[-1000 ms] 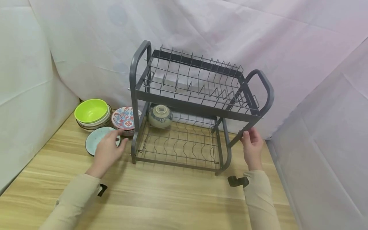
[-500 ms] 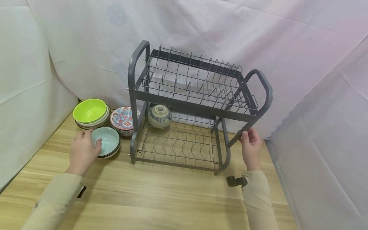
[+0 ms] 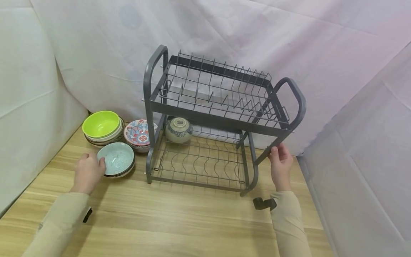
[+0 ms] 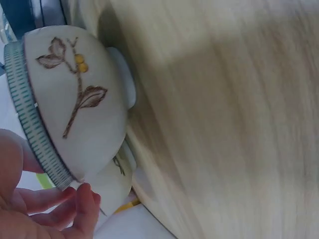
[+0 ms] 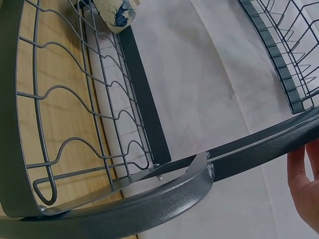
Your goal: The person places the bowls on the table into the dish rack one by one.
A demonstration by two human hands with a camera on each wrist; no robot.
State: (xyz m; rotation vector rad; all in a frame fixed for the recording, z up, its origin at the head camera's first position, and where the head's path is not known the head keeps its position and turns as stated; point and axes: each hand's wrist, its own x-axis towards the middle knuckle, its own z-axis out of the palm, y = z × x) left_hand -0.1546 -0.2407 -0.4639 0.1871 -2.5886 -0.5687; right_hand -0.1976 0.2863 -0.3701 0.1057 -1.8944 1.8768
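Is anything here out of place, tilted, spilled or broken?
Nothing stands out. The grey dish rack stands level on the wooden table, with one small bowl upside down on its lower shelf. The other bowls sit upright beside it; the left hand touches the blue-green bowl. No spill or damage shows.

The dish rack [image 3: 221, 117] is grey metal with a matt, finely speckled coat on its frame and thin smooth wire shelves. Left of the rack, the pale blue bowl [image 3: 116, 159] looks like glazed ceramic with ridged rings. Under the rack, the table [image 3: 179, 221] is light wood grain, smooth. Behind the rack hangs creased white cloth [image 3: 257, 32].
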